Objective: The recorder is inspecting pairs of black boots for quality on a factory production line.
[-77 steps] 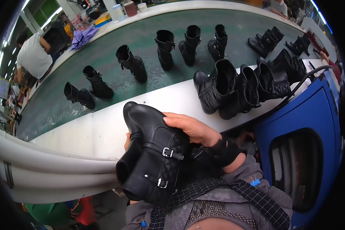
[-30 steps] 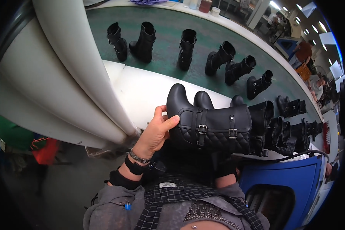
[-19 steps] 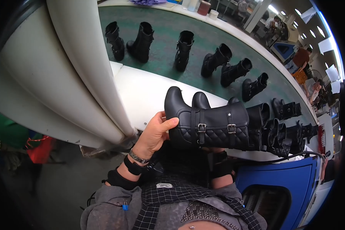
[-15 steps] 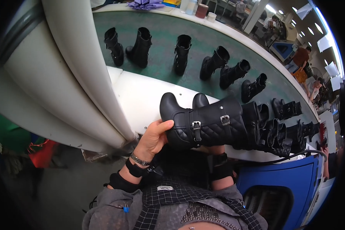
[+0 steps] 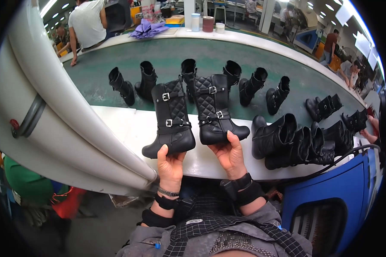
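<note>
In each hand I hold a black boot upright, the pair side by side above the white ledge. My left hand [image 5: 170, 167] grips the left boot [image 5: 170, 113] under its foot, with the thumb on the near side and the toe pointing left. My right hand [image 5: 228, 155] holds the right boot [image 5: 213, 107] the same way, its toe pointing right. Both have quilted shafts and two silver-buckled straps. The fingers beneath the soles are partly hidden. On my left wrist is a metal bracelet, and black bands circle both forearms.
Several black boots stand on the green belt [image 5: 158, 47] behind. More boots [image 5: 283, 143] crowd the white ledge [image 5: 120, 122] at right, near a blue machine [image 5: 326, 184]. A large white curved machine body [image 5: 73, 120] fills the left. Other people are across the belt.
Both boots are now upright and apart; before, they lay sideways close together, pointing left. My right hand has come into view from behind them. The view has shifted leftward.
</note>
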The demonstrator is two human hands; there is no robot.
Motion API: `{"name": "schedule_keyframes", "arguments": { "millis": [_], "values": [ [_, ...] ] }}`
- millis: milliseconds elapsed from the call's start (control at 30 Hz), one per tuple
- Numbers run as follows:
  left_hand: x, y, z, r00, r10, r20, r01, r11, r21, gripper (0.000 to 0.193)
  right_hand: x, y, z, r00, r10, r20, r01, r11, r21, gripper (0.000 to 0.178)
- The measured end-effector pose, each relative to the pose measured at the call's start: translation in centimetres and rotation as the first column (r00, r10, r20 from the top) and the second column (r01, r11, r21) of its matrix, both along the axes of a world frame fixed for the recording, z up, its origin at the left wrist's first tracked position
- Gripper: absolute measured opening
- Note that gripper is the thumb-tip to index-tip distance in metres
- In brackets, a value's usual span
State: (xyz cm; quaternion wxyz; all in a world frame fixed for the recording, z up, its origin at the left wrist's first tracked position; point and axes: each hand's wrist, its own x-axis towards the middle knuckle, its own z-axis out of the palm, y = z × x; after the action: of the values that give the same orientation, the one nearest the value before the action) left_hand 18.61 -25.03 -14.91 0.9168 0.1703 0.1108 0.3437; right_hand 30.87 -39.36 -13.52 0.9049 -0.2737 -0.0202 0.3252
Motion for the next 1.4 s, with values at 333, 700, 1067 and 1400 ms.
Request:
{"name": "schedule_keyframes", "arguments": {
  "millis": [333, 700, 1067, 1400],
  "values": [
    [0.6, -0.6, -1.3, 0.996, 0.046, -0.074, -0.046, 0.999, 0.0, 0.048, -1.4, 0.0, -1.3, 0.999, -0.035, 0.039, 0.035, 0.999, 0.003, 0.039],
    [0.7, -0.7, -1.7, 0.995, 0.05, -0.089, -0.045, 0.998, 0.054, 0.047, -1.5, -0.2, -2.4, 0.997, -0.047, 0.066, 0.048, 0.999, -0.012, 0.038],
    [0.9, -1.2, -2.1, 0.998, 0.059, -0.019, -0.057, 0.993, 0.103, 0.041, -1.4, -0.6, -2.9, 0.98, -0.069, 0.188, 0.078, 0.996, -0.042, 0.044],
    [0.5, -0.3, -2.4, 0.985, -0.16, 0.057, 0.154, 0.983, 0.101, 0.059, -0.4, -2.5, -3.0, 0.976, 0.129, 0.178, -0.158, 0.974, 0.163, 0.057]
  ]
}}
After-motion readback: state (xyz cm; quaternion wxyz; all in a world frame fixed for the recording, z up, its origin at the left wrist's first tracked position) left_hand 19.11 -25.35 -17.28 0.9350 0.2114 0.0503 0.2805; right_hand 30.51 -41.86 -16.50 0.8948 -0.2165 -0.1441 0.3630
